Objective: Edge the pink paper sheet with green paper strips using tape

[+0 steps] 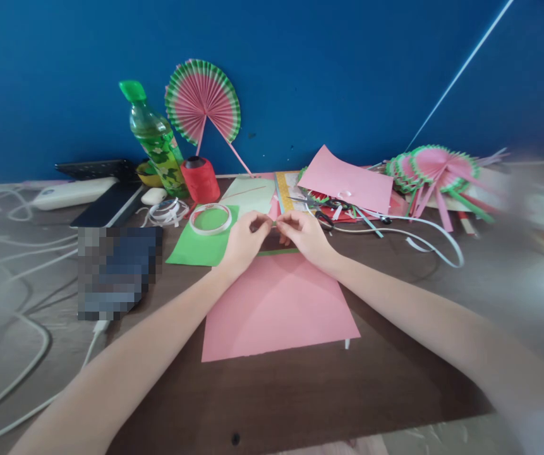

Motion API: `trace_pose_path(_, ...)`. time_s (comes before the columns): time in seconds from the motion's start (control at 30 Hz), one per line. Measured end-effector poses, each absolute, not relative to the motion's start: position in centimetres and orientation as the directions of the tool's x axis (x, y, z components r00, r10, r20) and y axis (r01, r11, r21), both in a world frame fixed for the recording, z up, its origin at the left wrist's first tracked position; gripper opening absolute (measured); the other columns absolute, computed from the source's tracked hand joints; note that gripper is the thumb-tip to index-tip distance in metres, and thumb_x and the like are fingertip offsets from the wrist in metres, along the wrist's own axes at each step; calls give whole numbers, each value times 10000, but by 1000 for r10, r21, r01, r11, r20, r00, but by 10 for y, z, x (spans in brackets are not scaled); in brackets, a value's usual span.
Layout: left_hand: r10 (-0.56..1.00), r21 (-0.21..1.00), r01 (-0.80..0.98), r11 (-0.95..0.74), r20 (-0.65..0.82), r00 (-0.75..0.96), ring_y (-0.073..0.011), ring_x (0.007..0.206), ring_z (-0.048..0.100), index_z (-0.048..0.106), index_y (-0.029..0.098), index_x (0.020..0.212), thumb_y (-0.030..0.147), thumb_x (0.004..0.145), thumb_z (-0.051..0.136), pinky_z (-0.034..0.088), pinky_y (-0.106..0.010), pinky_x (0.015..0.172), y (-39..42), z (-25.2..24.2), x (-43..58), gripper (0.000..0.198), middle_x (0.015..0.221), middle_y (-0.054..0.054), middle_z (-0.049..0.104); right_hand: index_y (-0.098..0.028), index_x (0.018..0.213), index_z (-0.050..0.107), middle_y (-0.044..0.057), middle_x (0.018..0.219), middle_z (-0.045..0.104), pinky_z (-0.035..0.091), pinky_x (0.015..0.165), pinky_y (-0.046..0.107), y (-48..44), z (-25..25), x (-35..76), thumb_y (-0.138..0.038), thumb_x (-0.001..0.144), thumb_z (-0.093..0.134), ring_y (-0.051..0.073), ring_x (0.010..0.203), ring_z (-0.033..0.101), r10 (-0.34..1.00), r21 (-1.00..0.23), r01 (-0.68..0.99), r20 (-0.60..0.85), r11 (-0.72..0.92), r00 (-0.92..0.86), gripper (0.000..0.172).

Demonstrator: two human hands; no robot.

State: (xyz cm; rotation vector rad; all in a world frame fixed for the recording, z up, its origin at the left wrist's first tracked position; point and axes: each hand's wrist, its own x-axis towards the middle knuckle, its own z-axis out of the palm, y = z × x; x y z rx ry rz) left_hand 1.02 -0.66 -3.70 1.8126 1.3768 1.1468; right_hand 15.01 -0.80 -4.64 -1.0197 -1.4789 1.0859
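My left hand [249, 237] and my right hand [301, 232] meet just above the far edge of a pink paper sheet [281, 303]. Thumb and fingers are pinched together on each side. Whatever lies between the fingertips is too small to make out. A narrow green strip [278, 251] runs along the sheet's far edge, below the hands. Beside my left hand lies a green paper sheet [186, 246] with a roll of tape [210, 219] on it. Scissors [323, 218] rest beyond my right hand.
At the back stand a green bottle [155, 142], a red container [200, 182] and a pleated watermelon-like paper fan [204, 95]. More folded fans [437, 167] and a loose pink sheet [347, 180] lie right. A phone [120, 272] and white cables [39, 341] occupy the left.
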Motion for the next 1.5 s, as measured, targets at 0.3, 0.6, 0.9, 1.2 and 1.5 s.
trace_pose_path(0.3, 950, 847, 435, -307, 298, 89, -127, 713, 548, 563, 175, 709, 223, 734, 501, 421, -256, 718, -7, -37, 11, 82, 762, -1, 632, -173, 758, 551, -44, 572, 548, 454, 445, 215, -8, -48, 150, -307, 729, 573, 74, 433, 508, 959, -961, 92, 245, 259, -142, 138)
trace_pose_path(0.6, 950, 838, 451, -306, 297, 93, -125, 680, 534, 556, 172, 700, 236, 732, 522, 420, -259, 689, -6, -39, 10, 79, 729, 2, 615, -177, 745, 548, -36, 593, 558, 454, 466, 220, -9, -48, 150, -267, 745, 553, 78, 443, 518, 956, -955, 125, 249, 268, -154, 90)
trace_pose_path(0.9, 958, 869, 405, -283, 279, 71, -127, 679, 519, 532, 176, 671, 283, 779, 461, 398, -246, 671, -4, -41, 9, 169, 678, 11, 568, -171, 784, 566, -21, 644, 590, 460, 483, 226, -8, -50, 151, -263, 753, 551, 85, 470, 532, 945, -950, 108, 271, 293, -181, 97)
trace_pose_path(1.2, 980, 899, 391, -198, 168, 108, -135, 658, 495, 532, 168, 561, 335, 800, 397, 366, -261, 676, -1, -35, 5, 320, 614, 6, 546, -157, 812, 595, 22, 777, 629, 469, 549, 227, -15, -48, 150, -219, 802, 525, 97, 573, 561, 887, -841, 281, 442, 463, -138, 95)
trace_pose_path(1.5, 970, 958, 267, -108, 42, 240, -131, 666, 510, 592, 159, 566, 319, 675, 521, 380, -257, 665, 5, -26, -4, 206, 621, 6, 573, -163, 861, 625, 53, 872, 667, 472, 712, 263, -15, -52, 156, -138, 842, 485, 144, 783, 601, 616, -427, 499, 723, 754, -312, 143)
